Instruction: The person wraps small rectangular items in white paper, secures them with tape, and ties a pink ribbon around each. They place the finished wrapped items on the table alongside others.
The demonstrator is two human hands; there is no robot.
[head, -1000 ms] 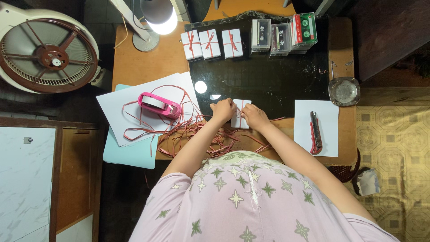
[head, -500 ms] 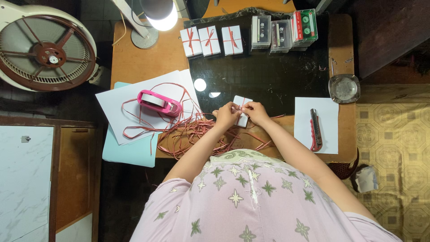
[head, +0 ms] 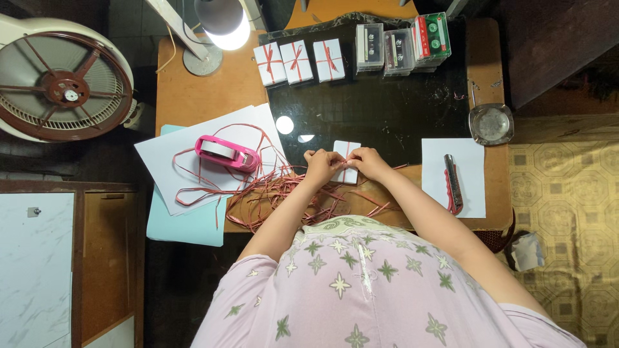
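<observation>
Fingers of both hands (head: 345, 162) pinch red ribbon (head: 346, 154) over the white packet (head: 346, 149).

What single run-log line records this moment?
left hand: on ribbon | right hand: on ribbon | white packet: on black tabletop | tape dispenser: left, untouched

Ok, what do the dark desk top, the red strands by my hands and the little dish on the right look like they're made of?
Dark desk top: probably glass or polished stone; glossy, it mirrors the lamp as bright spots.
Red strands: thin, flat, curling loosely, likely paper or plastic ribbon.
Little dish: clear glass by its see-through, glinting rim, though plastic is possible.
</observation>
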